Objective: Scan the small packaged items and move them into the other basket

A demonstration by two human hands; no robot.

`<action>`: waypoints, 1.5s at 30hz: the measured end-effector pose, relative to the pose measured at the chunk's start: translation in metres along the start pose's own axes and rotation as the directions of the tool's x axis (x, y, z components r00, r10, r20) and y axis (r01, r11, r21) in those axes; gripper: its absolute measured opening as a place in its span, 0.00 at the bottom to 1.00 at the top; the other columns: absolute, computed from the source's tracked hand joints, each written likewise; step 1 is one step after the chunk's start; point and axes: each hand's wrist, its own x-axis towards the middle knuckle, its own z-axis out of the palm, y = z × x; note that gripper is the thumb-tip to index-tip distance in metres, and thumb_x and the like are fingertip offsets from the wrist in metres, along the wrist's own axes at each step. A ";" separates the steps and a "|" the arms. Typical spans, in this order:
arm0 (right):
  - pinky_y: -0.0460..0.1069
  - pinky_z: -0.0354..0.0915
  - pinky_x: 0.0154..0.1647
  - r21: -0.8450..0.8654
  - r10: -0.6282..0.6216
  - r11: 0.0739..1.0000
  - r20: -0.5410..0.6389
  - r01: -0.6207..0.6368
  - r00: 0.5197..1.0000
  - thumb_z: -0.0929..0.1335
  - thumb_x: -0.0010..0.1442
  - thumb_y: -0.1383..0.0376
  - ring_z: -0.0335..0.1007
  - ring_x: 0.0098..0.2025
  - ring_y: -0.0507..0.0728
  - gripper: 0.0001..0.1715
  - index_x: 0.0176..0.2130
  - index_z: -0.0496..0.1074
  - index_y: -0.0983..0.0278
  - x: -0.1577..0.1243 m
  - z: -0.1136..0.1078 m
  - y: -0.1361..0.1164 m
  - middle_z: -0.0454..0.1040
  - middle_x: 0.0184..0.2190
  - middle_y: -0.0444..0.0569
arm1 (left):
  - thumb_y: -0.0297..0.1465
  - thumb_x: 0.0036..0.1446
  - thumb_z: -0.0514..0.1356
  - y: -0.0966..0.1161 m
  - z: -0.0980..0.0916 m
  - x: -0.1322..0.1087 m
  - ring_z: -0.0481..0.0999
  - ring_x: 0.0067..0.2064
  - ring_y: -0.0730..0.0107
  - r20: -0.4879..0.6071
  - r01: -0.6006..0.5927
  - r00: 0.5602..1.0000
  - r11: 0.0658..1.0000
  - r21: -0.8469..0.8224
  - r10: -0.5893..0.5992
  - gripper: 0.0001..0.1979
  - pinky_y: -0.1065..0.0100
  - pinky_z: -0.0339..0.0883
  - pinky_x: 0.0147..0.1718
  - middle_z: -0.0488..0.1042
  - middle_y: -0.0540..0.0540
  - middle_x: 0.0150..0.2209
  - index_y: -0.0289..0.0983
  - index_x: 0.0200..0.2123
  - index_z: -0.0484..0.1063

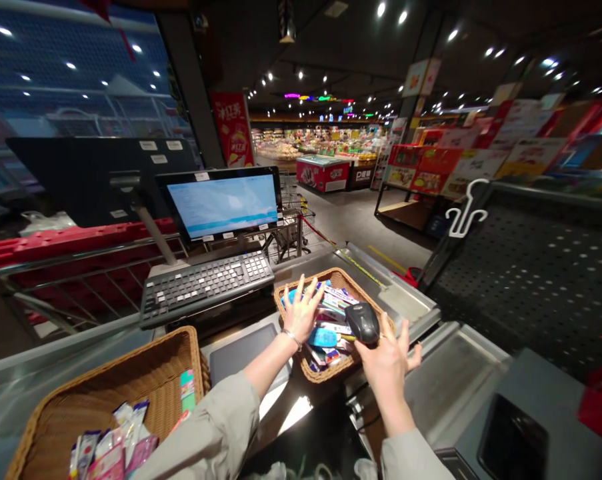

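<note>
A small wicker basket [317, 375] on the counter holds toothpaste boxes and other small packets, with a light-blue packet [325, 337] among them. My left hand [303, 312] is open over its left part, fingers spread, on or just above the packets. At the basket's right side is my right hand [388, 363], its fingers apart. A black rounded device [363, 323], which looks like a barcode scanner head, sits between my right thumb and index finger. Whether that hand touches the device or the basket rim is hidden.
A larger wicker basket [51, 417] with several small packets stands at the lower left. Behind are a keyboard [205, 287] and a lit monitor [223, 203]. A dark phone-like slab [513, 440] lies at the lower right, below a black perforated panel [531, 267].
</note>
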 end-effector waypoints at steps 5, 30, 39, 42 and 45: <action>0.68 0.35 0.62 -0.019 0.028 0.999 0.036 -0.027 0.999 0.64 0.56 0.55 0.41 0.69 0.67 0.20 0.42 0.77 0.63 0.001 0.002 -0.002 0.71 0.56 0.54 | 0.39 0.63 0.52 -0.001 0.005 -0.001 0.42 0.71 0.52 0.032 0.077 0.996 0.995 0.059 -0.079 0.29 0.37 0.38 0.64 0.53 0.41 0.68 0.42 0.66 0.54; 0.65 0.44 0.61 0.348 -0.397 0.884 0.201 0.313 0.896 0.64 0.56 0.55 0.43 0.68 0.66 0.18 0.40 0.77 0.61 -0.021 0.032 -0.137 0.72 0.55 0.51 | 0.41 0.64 0.52 -0.092 -0.097 -0.120 0.43 0.71 0.53 -0.165 0.532 0.846 0.821 0.208 -0.507 0.24 0.38 0.39 0.64 0.53 0.42 0.69 0.41 0.60 0.64; 0.69 0.41 0.61 0.462 -0.556 0.783 0.219 0.417 0.802 0.64 0.55 0.56 0.43 0.68 0.69 0.17 0.36 0.77 0.62 -0.051 0.039 -0.173 0.72 0.55 0.53 | 0.38 0.61 0.55 -0.124 -0.130 -0.203 0.46 0.70 0.51 -0.176 0.699 0.708 0.642 0.315 -0.684 0.24 0.37 0.38 0.64 0.54 0.42 0.68 0.41 0.60 0.65; 0.69 0.41 0.61 0.481 -0.590 0.759 0.222 0.439 0.776 0.64 0.55 0.56 0.43 0.68 0.68 0.16 0.35 0.77 0.62 -0.057 0.039 -0.179 0.72 0.55 0.53 | 0.37 0.61 0.55 -0.132 -0.138 -0.228 0.46 0.70 0.51 -0.168 0.725 0.672 0.595 0.347 -0.721 0.23 0.37 0.39 0.64 0.53 0.43 0.68 0.40 0.59 0.66; 0.69 0.41 0.61 0.491 -0.604 0.750 0.236 0.443 0.761 0.65 0.55 0.56 0.41 0.69 0.67 0.16 0.36 0.77 0.61 -0.063 0.038 -0.184 0.72 0.55 0.52 | 0.36 0.61 0.54 -0.138 -0.143 -0.247 0.46 0.70 0.52 -0.146 0.738 0.647 0.567 0.365 -0.748 0.22 0.37 0.39 0.64 0.54 0.43 0.68 0.40 0.59 0.67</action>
